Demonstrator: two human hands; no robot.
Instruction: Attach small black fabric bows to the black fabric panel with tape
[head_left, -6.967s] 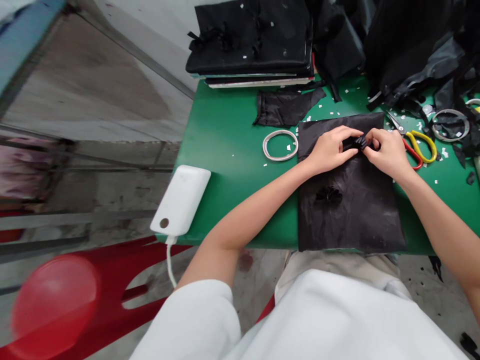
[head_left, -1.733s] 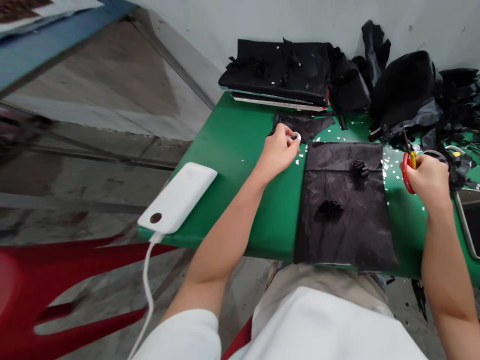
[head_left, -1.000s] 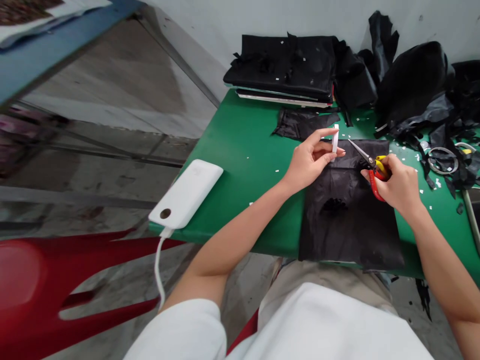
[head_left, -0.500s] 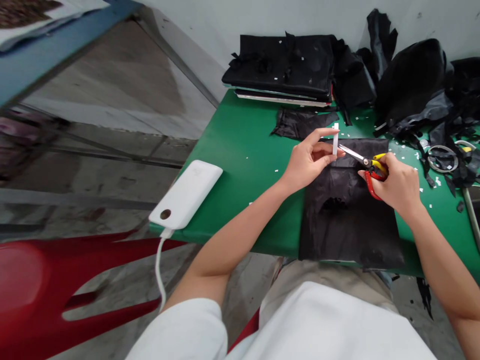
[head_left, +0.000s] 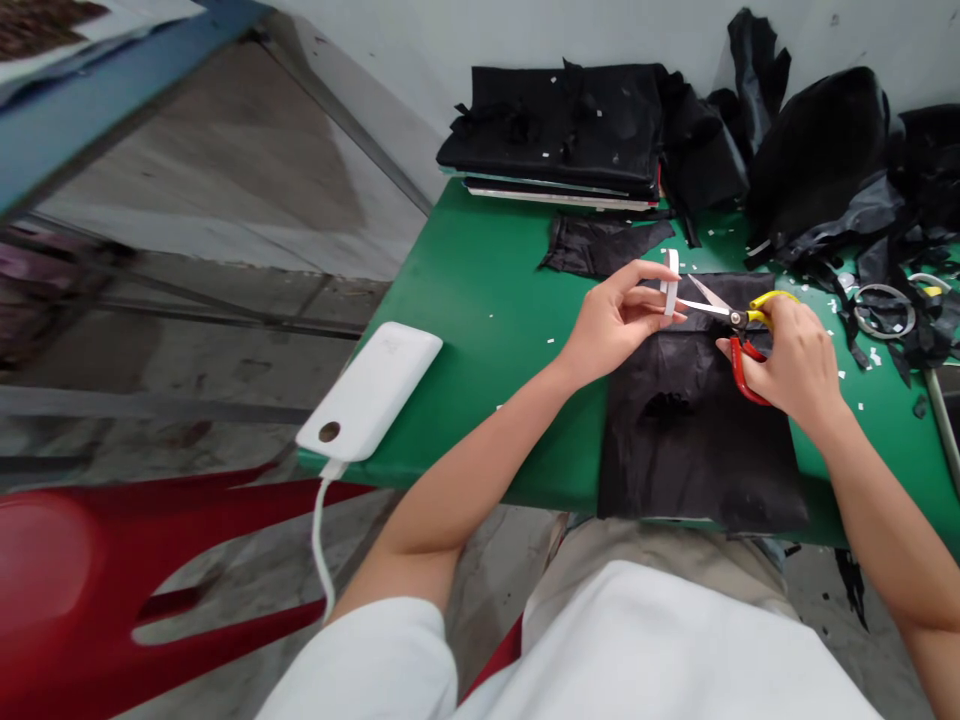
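Between the thumb and fingers of my left hand is a small roll of white tape, held upright and seen nearly edge-on. My right hand grips scissors with one red and one yellow handle. Their blades are spread and point left, the lower one reaching close to the tape and my left fingertips; whether it touches them I cannot tell. Under both hands a flat black sheet, with a small ragged dark patch, lies over the table's front edge.
Black-covered books are stacked at the back of the green table. Black scraps and bags heap up at the right, near a clear ring and white bits. A white power bank with a cable lies left, above a red chair.
The scissors have opened, their blades now spread apart. The white tape has turned slightly in my left hand, showing more of its curved side.
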